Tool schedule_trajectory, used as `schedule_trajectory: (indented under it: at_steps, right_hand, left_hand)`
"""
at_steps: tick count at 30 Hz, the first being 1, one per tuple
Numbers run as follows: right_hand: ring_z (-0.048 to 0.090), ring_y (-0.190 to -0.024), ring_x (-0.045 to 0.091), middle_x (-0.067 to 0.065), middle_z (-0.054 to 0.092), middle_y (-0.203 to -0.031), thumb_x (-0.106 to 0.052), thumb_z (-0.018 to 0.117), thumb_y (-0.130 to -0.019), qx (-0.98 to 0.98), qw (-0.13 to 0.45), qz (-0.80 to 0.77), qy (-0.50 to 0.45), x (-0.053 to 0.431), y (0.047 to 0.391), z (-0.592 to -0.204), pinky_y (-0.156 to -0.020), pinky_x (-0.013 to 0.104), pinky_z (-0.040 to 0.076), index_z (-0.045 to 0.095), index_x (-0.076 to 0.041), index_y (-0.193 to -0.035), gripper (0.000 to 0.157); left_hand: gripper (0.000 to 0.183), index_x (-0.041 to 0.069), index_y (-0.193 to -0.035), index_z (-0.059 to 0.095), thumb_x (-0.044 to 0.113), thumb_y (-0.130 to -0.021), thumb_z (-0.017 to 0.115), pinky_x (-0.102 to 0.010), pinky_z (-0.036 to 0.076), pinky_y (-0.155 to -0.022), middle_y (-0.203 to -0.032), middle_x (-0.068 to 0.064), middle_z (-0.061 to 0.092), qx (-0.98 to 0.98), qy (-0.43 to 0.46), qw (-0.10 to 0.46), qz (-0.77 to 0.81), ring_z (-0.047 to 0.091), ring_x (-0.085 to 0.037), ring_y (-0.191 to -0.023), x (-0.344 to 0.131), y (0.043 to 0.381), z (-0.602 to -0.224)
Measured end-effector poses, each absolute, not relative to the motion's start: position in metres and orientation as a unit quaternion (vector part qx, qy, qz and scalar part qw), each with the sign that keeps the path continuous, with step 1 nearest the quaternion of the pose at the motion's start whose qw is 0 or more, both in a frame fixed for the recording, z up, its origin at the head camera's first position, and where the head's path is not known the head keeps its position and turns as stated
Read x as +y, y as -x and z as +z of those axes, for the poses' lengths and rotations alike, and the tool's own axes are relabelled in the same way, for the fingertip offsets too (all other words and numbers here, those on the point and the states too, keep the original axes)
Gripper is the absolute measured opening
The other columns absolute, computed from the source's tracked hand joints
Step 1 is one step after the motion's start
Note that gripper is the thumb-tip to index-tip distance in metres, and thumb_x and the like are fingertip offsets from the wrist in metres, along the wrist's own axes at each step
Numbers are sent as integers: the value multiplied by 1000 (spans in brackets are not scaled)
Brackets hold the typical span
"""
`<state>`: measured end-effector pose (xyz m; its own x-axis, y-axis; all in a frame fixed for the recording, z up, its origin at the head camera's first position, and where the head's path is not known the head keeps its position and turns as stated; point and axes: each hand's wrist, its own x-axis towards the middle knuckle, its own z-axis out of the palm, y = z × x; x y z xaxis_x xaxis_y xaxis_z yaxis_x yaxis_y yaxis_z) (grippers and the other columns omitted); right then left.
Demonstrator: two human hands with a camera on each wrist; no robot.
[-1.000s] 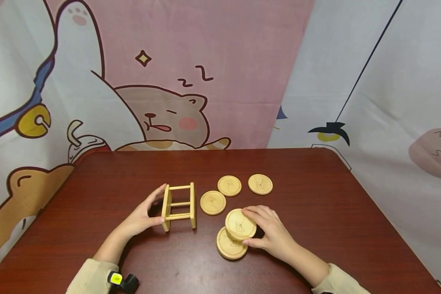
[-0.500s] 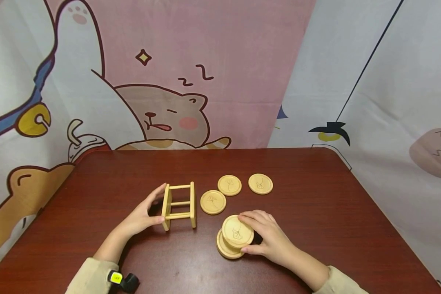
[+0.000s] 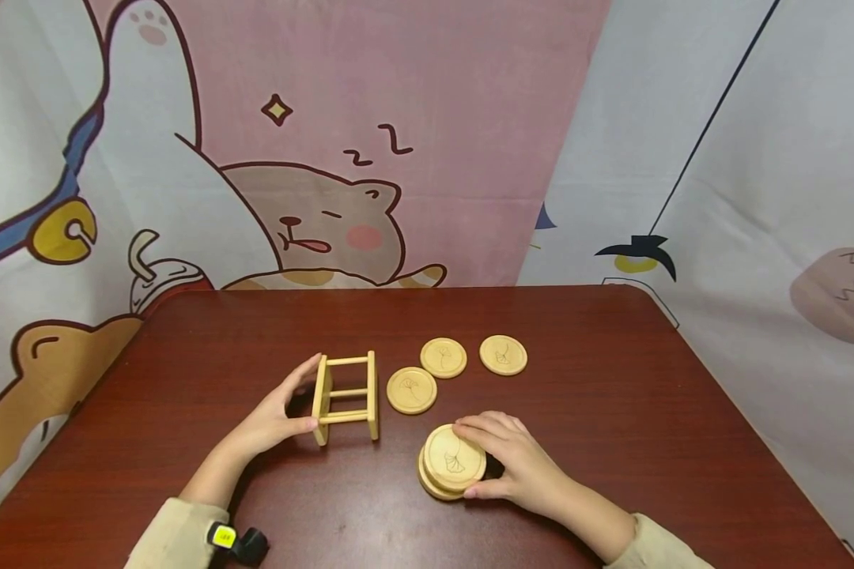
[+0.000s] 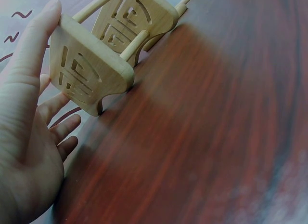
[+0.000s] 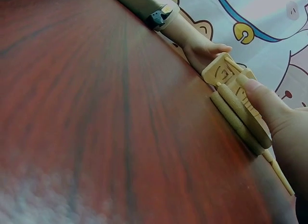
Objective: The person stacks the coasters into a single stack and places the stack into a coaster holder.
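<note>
My left hand (image 3: 277, 419) grips the near-left side panel of a small wooden coaster rack (image 3: 323, 405), thumb at one end and fingers at the other. Cut-out slots pattern the rack's side panel (image 4: 86, 65) in the left wrist view. With thumb and fingers, my right hand (image 3: 519, 458) pinches the edge of a round wooden coaster (image 3: 455, 458) engraved with a ginkgo leaf. Beneath it lies another coaster (image 3: 428, 482), mostly covered. From the right wrist view, the held coaster (image 5: 245, 115) is close over the lower one (image 5: 233, 122), slightly offset.
Three more engraved coasters lie flat behind the pair: one (image 3: 411, 390) beside the rack, one (image 3: 444, 358) farther back, and one (image 3: 503, 356) to the right. All stand on a dark red-brown table (image 3: 612, 411), with a cartoon-printed curtain (image 3: 470, 142) behind it.
My right hand has moved the held coaster slightly left and toward me, so it now covers most of the coaster below. The left hand and rack have stayed in place.
</note>
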<state>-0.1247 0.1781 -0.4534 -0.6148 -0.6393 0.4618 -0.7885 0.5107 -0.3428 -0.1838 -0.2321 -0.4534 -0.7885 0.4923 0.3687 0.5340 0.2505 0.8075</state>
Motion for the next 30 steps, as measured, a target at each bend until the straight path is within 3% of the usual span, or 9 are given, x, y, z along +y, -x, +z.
schedule_trajectory:
  at_steps: [30]
  right_hand:
    - [45,-121,19,-5,53,-133,-60,70,-73,-857,128,247,-433,174,124,-457,-97,45,34,55,-15,-135,79]
  left_hand:
    - [92,4,-151,23,17,-78,78,-29,31,-99,-147,-16,37,-791,323,20,-520,37,-9,-130,-232,183,-453]
